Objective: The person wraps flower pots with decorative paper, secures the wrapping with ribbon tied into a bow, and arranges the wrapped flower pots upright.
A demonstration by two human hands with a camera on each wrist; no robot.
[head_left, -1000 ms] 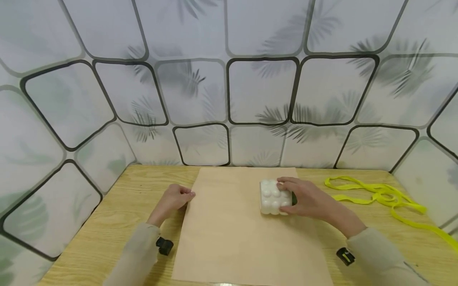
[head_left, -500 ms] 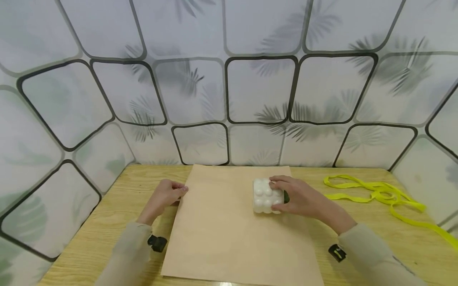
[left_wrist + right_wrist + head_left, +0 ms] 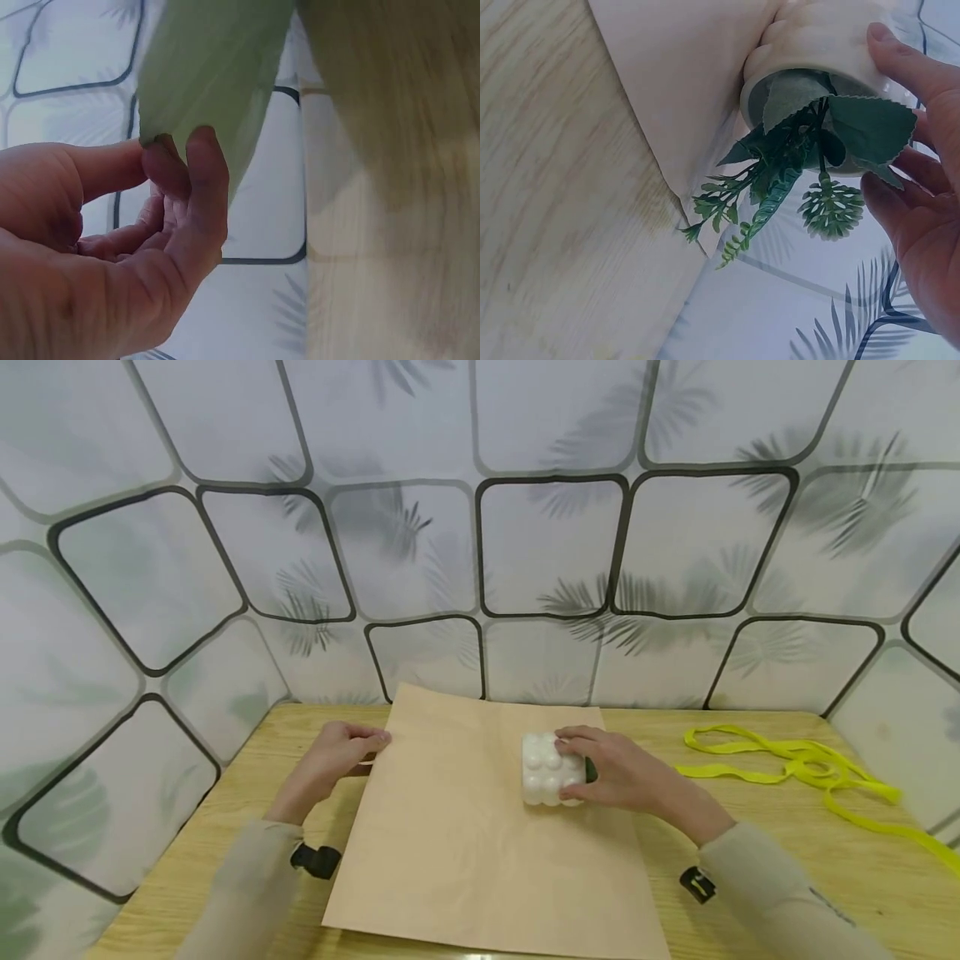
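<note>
A sheet of brown wrapping paper lies over the middle of the table, its far left corner raised and the sheet bowed upward. My left hand pinches its left edge between thumb and fingertips; the left wrist view shows the lifted paper rising from the pinch. On the paper's right half, a white bubble-textured flowerpot lies on its side. My right hand grips it from the right, with thumb and fingers around it. Green artificial leaves stick out of the pot's mouth, mostly hidden by the hand in the head view.
A long yellow ribbon lies in loops on the wooden table to the right, trailing off the frame's edge. A patterned fabric wall rises behind the table and along both sides.
The paper and pot have shifted left along with both hands. The paper's far left side has come up off the table in the left hand's pinch.
</note>
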